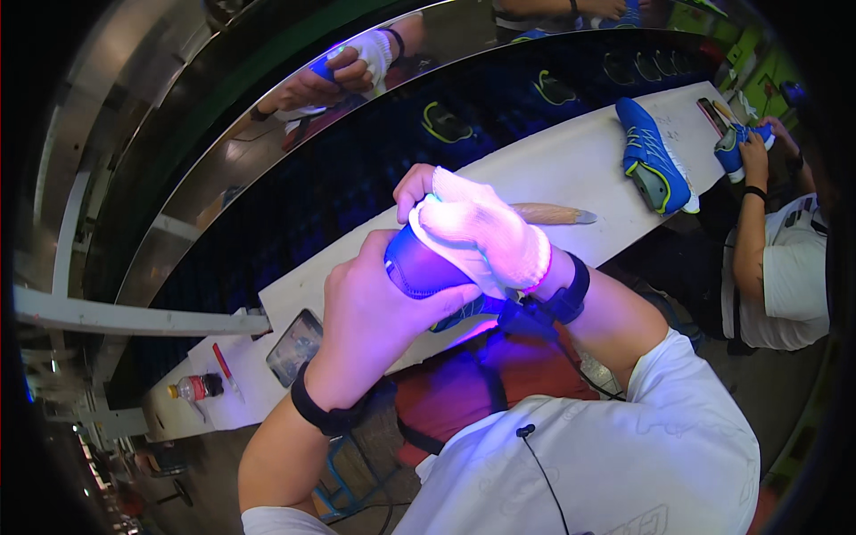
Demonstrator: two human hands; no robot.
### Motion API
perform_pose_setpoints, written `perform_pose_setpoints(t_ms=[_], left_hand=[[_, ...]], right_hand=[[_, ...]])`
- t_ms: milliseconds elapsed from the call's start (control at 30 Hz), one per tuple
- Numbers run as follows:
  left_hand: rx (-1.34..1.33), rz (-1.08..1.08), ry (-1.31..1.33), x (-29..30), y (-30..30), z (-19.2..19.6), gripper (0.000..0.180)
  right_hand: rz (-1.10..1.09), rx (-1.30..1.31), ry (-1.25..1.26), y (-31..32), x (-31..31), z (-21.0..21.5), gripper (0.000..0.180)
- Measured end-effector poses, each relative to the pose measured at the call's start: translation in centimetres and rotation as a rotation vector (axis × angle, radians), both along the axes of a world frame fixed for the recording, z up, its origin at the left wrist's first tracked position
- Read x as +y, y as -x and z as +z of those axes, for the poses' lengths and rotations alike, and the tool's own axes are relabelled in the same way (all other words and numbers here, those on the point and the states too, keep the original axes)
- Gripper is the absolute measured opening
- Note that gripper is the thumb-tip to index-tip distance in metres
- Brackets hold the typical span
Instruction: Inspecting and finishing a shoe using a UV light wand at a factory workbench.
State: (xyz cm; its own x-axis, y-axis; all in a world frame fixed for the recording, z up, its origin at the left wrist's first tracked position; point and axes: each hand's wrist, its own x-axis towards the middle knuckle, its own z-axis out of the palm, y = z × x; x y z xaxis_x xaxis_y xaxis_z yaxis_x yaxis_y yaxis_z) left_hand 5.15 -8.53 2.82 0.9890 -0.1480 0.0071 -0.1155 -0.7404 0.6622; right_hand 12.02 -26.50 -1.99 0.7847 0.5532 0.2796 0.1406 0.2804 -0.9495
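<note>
Under a violet light, a blue shoe [419, 266] with a pale sole is held up in front of my chest. My left hand [370, 299] is bare and closed round the near and left side of the upper, thumb along its lower edge. My right hand [481, 227], in a white knit glove with bare fingertips, is closed over the pale sole side, its fingers bent at the far edge. Much of the shoe is hidden behind both hands. A wooden-handled tool [548, 214] with a grey tip lies on the white bench [508, 174] beyond my right wrist.
Another blue shoe [655, 156] lies further right. A co-worker's hands [756, 160] hold a blue shoe [731, 150] there. Behind the bench, a dark belt [357, 169] carries several shoes. At left are a phone [296, 346], a red pen [223, 364] and a bottle [196, 386].
</note>
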Motion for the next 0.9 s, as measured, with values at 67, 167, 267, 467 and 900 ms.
perform_pose_setpoints(t_ms=[67,167,267,467,900], left_hand=[[0.027,-0.012,-0.032,-1.3,0.0,0.8,0.080],[-0.076,-0.091,-0.099,-2.9,0.2,0.7,0.085],[-0.374,-0.249,-0.248,-4.5,1.7,0.3,0.075],[-0.622,-0.439,-0.345,-6.3,4.4,-0.5,0.065],[0.027,-0.156,0.200,4.4,12.2,-4.0,0.086]], right_hand=[[-0.062,0.038,0.015,1.1,-1.2,1.1,0.037],[-0.064,-0.070,-0.101,1.1,-2.8,-0.3,0.040],[-0.049,-0.082,-0.103,2.7,-5.3,-0.2,0.053],[-0.080,-0.221,0.018,7.3,-8.5,-0.6,0.058],[-0.191,-0.287,0.730,11.4,-7.1,-8.2,0.087]])
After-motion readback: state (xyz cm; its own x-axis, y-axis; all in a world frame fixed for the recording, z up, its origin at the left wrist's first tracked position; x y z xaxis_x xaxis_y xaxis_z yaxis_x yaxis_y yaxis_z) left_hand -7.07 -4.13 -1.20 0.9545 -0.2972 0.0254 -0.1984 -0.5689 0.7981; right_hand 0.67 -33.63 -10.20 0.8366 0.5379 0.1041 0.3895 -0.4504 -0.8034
